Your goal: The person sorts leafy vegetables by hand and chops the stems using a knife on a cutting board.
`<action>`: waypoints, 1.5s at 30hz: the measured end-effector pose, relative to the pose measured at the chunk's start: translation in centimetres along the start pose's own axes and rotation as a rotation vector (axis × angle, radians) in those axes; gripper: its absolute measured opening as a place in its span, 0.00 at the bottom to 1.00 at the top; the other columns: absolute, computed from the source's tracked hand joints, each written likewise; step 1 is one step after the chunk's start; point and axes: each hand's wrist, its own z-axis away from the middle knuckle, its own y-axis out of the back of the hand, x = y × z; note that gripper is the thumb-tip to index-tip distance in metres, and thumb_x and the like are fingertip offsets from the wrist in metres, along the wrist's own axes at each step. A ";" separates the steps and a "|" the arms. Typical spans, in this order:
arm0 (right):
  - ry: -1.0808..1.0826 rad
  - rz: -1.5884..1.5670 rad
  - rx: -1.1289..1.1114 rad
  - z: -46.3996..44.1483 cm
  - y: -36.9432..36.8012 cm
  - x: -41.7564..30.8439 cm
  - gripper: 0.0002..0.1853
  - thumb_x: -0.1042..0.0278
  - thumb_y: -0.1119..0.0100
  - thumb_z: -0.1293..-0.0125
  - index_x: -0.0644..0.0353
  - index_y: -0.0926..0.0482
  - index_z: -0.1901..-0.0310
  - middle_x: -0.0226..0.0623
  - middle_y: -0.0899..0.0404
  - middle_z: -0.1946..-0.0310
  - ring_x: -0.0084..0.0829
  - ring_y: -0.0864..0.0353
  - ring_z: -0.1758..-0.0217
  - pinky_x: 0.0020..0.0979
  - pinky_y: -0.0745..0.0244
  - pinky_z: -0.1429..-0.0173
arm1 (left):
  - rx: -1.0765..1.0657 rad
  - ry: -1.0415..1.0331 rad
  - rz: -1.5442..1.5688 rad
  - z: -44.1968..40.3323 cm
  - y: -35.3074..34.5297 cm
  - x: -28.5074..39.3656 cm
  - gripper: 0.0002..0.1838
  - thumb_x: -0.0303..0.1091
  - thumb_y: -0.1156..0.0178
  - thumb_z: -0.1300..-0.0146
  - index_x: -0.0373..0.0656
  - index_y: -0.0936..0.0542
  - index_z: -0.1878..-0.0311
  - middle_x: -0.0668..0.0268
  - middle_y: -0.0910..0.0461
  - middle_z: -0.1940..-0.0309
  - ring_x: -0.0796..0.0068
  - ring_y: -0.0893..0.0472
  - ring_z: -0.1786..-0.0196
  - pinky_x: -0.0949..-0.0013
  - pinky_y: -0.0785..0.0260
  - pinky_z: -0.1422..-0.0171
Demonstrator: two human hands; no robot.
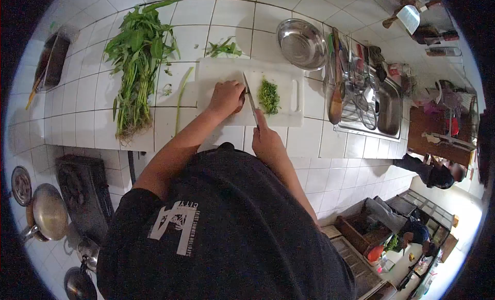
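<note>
My right hand (269,140) grips a knife (249,91) by its handle, the blade pointing away from me over the white cutting board (209,72). Curled on the board just left of the blade is my left hand (226,98). A small brownish thing shows by its fingers, mostly hidden, and I cannot make out its kind. Right of the knife lies a pile of finely chopped greens (268,96). A few cut leaves (225,47) lie on the tiles past the board. One long green stalk (183,96) rests to the board's left.
A big bunch of leafy greens with roots (138,62) lies at the left. Behind the board's right end stands a metal bowl (302,44). Utensils (336,93) lie beside the sink (394,111). A black stove (82,189) is at lower left. Two other people are at the far right.
</note>
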 end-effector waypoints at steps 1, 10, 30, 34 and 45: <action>-0.008 -0.028 0.030 -0.6 -0.7 0.3 0.32 0.70 0.54 0.27 0.52 0.46 0.23 0.70 0.19 0.66 0.69 0.19 0.59 0.64 0.27 0.53 | -0.002 -0.002 0.002 0.0 0.4 0.2 0.07 0.34 0.37 0.43 0.44 0.19 0.62 0.61 0.19 0.65 0.55 0.17 0.56 0.50 0.29 0.50; 0.100 -0.058 0.118 -3.7 -2.0 0.8 0.32 0.72 0.55 0.28 0.51 0.47 0.23 0.71 0.20 0.67 0.70 0.19 0.59 0.64 0.28 0.55 | 0.068 -0.042 0.002 0.2 0.6 0.2 0.09 0.34 0.36 0.44 0.44 0.19 0.61 0.59 0.19 0.63 0.53 0.18 0.55 0.48 0.30 0.51; 0.035 -0.049 0.040 -1.5 -0.5 -0.3 0.34 0.71 0.55 0.28 0.53 0.51 0.22 0.73 0.21 0.66 0.72 0.20 0.58 0.65 0.28 0.53 | 0.046 -0.025 0.107 0.3 -0.4 -0.6 0.06 0.34 0.39 0.42 0.44 0.20 0.63 0.59 0.20 0.64 0.53 0.19 0.57 0.49 0.32 0.51; 0.002 -0.036 0.004 -1.7 -1.1 -0.3 0.34 0.72 0.55 0.27 0.54 0.53 0.22 0.72 0.20 0.65 0.72 0.20 0.61 0.66 0.28 0.55 | 0.070 -0.037 0.101 0.4 0.1 -0.2 0.06 0.33 0.39 0.42 0.44 0.20 0.63 0.59 0.20 0.65 0.53 0.19 0.56 0.49 0.31 0.50; 0.036 -0.045 0.046 -2.3 -1.2 -0.6 0.34 0.70 0.56 0.27 0.56 0.53 0.22 0.71 0.20 0.67 0.71 0.20 0.62 0.64 0.28 0.54 | 0.024 -0.011 0.056 0.2 0.5 -0.2 0.05 0.34 0.38 0.41 0.44 0.20 0.65 0.60 0.19 0.64 0.54 0.17 0.55 0.51 0.29 0.50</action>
